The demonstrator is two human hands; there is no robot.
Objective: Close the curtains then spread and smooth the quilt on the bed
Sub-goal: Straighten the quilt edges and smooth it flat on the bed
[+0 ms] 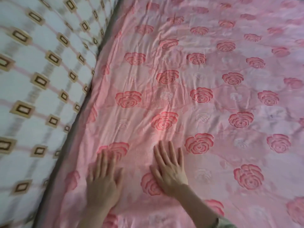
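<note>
Pink rose quilt [205, 83], left hand [105, 180], right hand [169, 168] flat on it

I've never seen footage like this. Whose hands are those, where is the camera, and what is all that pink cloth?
No machine here: a person wears one camera on the head, looking down, so you see their own two hands. The left hand and the right hand lie flat, fingers spread, on a pink quilt printed with roses, which covers the bed. The cloth shows fine wrinkles, so they seem to be smoothing it. Neither hand grips anything. Along the left runs a white cushion or panel patterned with brown rectangles; the picture is too blurred to tell which.
</note>
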